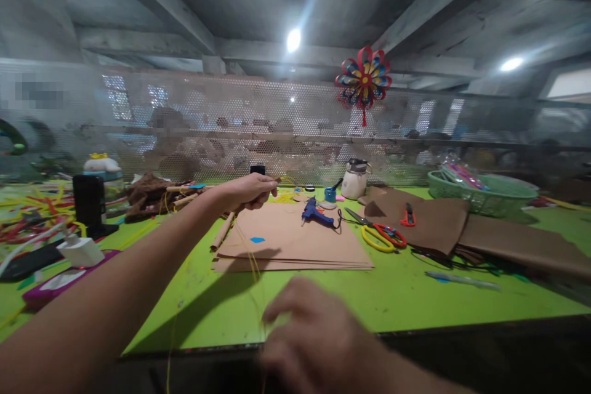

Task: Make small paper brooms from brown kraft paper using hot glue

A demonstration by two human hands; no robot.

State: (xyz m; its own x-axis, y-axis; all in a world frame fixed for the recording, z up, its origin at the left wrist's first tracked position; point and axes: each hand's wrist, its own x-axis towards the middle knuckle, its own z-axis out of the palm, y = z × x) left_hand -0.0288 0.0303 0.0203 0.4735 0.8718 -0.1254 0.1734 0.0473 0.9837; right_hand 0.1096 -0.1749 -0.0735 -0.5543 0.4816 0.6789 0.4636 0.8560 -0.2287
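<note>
My left hand (256,191) reaches out over the far part of a stack of brown paper sheets (295,237), its fingers closed. Thin yellow strings (252,258) trail from beneath that hand toward me. Low in front, at the near table edge, my right hand (318,332) is smeared by motion, with its fingers bent. One string passes right at its fingertips; whether they grip it is unclear. On the paper lie a blue scrap (257,239) and a blue glue gun (318,214). Beside the stack's left edge is a brown paper roll (223,233).
Yellow-and-red-handled scissors (378,237), red-handled pliers (408,215) and brown paper (429,221) lie right, before a green basket (484,191). A pen (462,280) is nearer. Left are a phone on a stand (88,203), a white charger (80,250) and a purple power strip (64,280).
</note>
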